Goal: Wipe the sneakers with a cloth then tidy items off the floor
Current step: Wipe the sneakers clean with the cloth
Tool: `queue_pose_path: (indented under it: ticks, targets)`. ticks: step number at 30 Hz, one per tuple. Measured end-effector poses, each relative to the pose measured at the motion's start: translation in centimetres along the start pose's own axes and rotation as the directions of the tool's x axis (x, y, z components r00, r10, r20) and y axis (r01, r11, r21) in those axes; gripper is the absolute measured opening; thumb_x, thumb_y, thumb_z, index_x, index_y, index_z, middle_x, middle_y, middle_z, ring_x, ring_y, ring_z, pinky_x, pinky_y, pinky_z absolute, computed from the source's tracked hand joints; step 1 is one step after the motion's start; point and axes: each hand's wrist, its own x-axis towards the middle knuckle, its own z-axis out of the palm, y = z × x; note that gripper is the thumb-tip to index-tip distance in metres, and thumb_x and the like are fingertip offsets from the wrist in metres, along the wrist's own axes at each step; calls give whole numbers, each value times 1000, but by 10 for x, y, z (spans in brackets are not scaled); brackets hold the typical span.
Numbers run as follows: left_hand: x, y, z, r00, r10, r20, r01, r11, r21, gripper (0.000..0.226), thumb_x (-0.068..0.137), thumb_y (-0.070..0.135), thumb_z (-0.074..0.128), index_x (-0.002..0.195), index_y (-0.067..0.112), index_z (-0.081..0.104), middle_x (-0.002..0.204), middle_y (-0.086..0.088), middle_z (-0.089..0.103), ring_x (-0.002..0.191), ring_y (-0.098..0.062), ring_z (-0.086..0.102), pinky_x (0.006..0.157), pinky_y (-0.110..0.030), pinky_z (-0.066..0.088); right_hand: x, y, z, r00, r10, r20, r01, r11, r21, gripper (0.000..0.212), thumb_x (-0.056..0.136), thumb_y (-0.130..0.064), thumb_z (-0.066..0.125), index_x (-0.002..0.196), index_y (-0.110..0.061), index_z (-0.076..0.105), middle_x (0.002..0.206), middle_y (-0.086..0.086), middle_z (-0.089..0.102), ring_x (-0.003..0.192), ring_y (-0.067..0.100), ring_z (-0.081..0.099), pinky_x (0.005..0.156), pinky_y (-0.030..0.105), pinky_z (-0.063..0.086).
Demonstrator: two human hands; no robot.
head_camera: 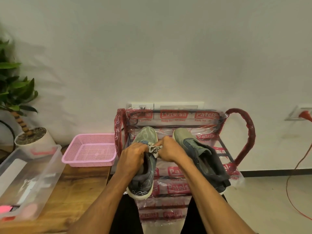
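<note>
White wall (168,48) stands behind your hands. Your left hand (133,154) is curled tight on the cloth (155,149), on top of the left sneaker (146,135). Your right hand (170,149) pinches the same cloth. The right sneaker (202,156) sits just beside your right hand on the rack (244,132). A pink basket (91,149) is near your left hand. Bare floor (261,200) lies to your right.

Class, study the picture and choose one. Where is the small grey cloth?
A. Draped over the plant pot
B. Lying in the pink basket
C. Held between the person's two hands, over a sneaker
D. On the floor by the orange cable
C: the cloth is bunched between the left hand and the right hand, just above the sneaker on the plastic-wrapped rack.
</note>
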Motion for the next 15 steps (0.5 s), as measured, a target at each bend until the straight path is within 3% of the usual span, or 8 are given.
queue_pose_path:
  ticks: [2,6,12,15]
  targets:
    - [-1,-2,1,1000,-22,-5,22,1000,-4,34,55,-15,78,71,13,67,71,-1,66,63,-20,63,49,-28,51,-12,1,-5,999,7,44,-9,999,53,41,81,3,55,109,-21,74,113,3,71,77,12,61,67,25,51]
    - [-2,0,2,999,-39,4,40,999,-16,30,59,-13,78,70,13,67,71,-1,66,61,-19,63,49,-29,51,-26,1,19,995,-21,-95,12,995,-96,42,83,1,56,118,-19,66,125,0,63,118,20,56,99,38,46]
    - [-5,2,2,999,-50,-7,49,998,-38,26,64,-13,73,73,11,68,76,-3,68,67,-20,64,56,-28,53,-8,-4,29,952,-198,-232,117,940,-320,22,87,-4,66,108,-11,68,109,7,66,103,23,60,88,36,51]
    - [-4,2,3,995,-94,-27,92,994,-57,27,66,-14,71,75,11,69,77,-1,69,70,-20,65,58,-29,53,-4,-11,19,968,-129,-214,71,963,-260,25,87,2,60,108,-8,69,110,12,67,104,29,61,90,40,51]
